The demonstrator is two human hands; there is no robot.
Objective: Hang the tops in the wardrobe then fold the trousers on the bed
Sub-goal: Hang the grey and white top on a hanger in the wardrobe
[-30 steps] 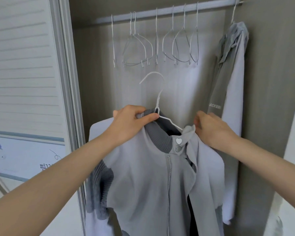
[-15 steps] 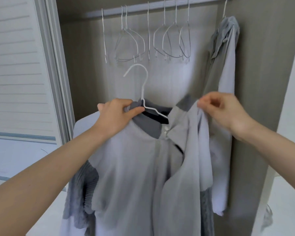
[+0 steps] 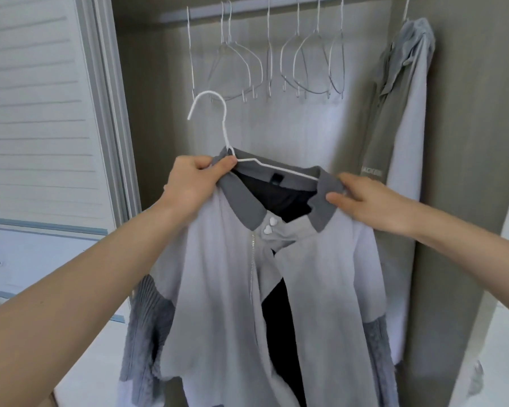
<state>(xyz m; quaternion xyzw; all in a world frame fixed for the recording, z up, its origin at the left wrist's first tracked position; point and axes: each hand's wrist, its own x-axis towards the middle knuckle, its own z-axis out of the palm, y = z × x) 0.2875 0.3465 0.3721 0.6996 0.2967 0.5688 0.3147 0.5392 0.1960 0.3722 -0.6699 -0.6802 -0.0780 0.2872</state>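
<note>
With my left hand (image 3: 193, 183) pinching collar and white hanger (image 3: 227, 142) and my right hand (image 3: 368, 201) gripping the grey top (image 3: 218, 274) before the wardrobe rail (image 3: 247, 11), I should seat the right shoulder squarely before hooking.

- I see a pale grey top (image 3: 291, 289) filling the lower centre of the frame, draped on a white wire hanger (image 3: 227, 136) whose hook points up and left, free of the rail.
- Its darker grey collar is spread open over a black lining; two white heart buttons sit below the collar, and a zip runs down the front.
- Its sleeves end in darker ribbed grey at lower left and lower right.
- A second grey top (image 3: 400, 118) hangs at upper right inside the wardrobe (image 3: 465, 142), against the side wall.
</note>
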